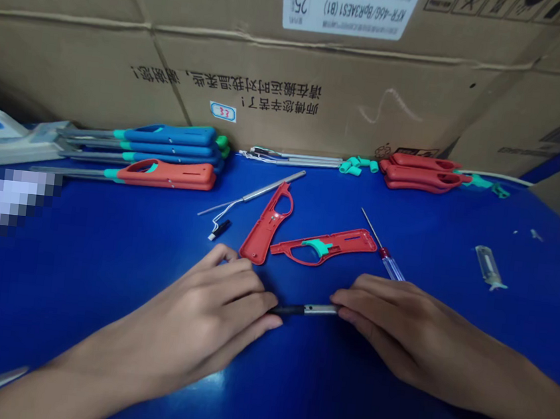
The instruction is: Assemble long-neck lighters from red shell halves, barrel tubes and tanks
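A slim tube [319, 309], black on its left part and silver metal with small holes on its right, lies level between my hands. My left hand [222, 310] is closed, pinching the black end between thumb and fingers. My right hand [393, 321] pinches the silver end; both tips of the tube are hidden. Just beyond, two red lighter handle halves lie apart, one bare half [260, 234] and one half [351, 242] with a green trigger [317, 247] in it. A screwdriver [384, 250] with a clear handle lies behind my right hand, partly covered by it.
Blue and red gas lighters [168, 174] are stacked at the left. A metal tube [267, 188] with white wires lies mid-table. Farther back are metal tubes [310, 161], green pieces [352, 167] and red handles [421, 174] before a cardboard box [255, 60]. A clear plastic piece [489, 267] lies right.
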Demonstrator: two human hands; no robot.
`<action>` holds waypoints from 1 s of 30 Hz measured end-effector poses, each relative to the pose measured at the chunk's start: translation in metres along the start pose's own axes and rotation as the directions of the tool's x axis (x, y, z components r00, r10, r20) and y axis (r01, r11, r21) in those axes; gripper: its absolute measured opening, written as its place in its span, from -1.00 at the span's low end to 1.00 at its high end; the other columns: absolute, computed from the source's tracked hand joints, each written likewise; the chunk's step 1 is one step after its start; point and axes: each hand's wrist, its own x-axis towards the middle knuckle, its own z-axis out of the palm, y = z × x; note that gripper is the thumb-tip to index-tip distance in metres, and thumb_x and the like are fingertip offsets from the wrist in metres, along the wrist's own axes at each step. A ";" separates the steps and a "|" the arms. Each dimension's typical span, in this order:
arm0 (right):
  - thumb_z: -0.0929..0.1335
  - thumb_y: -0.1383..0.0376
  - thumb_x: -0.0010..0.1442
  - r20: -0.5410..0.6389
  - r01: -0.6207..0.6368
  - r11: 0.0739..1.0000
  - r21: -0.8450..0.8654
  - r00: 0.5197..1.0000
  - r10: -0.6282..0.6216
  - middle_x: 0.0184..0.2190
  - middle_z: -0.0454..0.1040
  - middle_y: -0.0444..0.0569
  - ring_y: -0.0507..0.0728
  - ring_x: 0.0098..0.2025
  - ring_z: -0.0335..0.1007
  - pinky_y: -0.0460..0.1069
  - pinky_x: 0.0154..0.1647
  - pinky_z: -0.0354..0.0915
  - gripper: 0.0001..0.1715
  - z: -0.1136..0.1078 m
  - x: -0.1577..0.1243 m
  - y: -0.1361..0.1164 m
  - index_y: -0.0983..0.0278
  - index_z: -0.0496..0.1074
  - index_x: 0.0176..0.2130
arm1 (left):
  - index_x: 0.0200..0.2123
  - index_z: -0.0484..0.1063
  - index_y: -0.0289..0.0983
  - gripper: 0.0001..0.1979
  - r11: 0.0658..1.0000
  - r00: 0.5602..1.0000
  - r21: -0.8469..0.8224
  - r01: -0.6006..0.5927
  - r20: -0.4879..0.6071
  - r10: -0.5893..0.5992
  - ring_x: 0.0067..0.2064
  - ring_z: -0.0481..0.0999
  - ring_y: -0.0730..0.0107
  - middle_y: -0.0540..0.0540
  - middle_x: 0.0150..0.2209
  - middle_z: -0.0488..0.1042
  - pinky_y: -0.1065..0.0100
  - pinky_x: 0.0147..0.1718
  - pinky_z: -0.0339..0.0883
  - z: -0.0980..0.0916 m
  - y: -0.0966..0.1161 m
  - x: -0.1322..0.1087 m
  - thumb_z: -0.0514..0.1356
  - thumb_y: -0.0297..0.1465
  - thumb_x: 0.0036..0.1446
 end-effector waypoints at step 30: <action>0.22 0.30 0.39 -0.053 -0.006 0.999 0.039 0.999 0.008 -0.26 0.42 -0.03 0.06 -0.26 0.36 -0.03 -0.26 0.29 -0.80 0.005 -0.001 0.000 0.26 0.41 -0.14 | -0.17 0.50 -0.33 -0.89 0.998 0.990 0.042 -0.056 -0.128 0.061 -0.37 0.44 0.39 -0.06 -0.38 0.53 0.19 -0.18 0.24 0.001 0.002 0.000 0.20 -0.51 0.23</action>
